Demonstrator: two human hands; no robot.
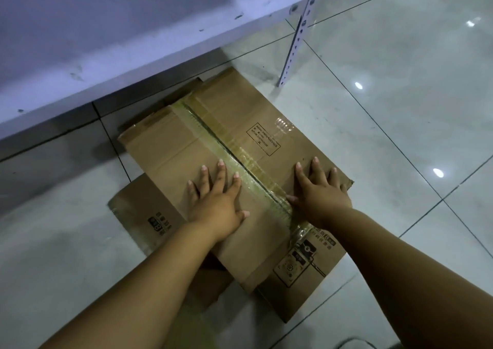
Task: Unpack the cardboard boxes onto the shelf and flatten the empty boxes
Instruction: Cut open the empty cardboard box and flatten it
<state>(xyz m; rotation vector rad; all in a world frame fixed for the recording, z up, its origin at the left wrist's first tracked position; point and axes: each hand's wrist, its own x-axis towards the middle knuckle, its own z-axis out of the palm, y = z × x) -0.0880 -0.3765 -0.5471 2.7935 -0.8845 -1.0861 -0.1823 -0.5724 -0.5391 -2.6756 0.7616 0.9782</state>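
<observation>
A flattened brown cardboard box (213,135) lies on the tiled floor, with a strip of clear tape running along its middle seam. My left hand (217,201) presses flat on it left of the tape, fingers spread. My right hand (321,188) presses flat on the box's right part, thumb touching the tape. Under this box lie other flattened cardboard pieces (144,215) with dark printing, sticking out at the left and at the front right. The white shelf (106,41) hangs over the far edge of the cardboard; its board is bare in view.
The shelf's perforated white upright post (296,36) stands on the floor just right of the cardboard's far corner. Glossy grey floor tiles (400,108) spread to the right and front. A dark object shows at the bottom edge (357,344).
</observation>
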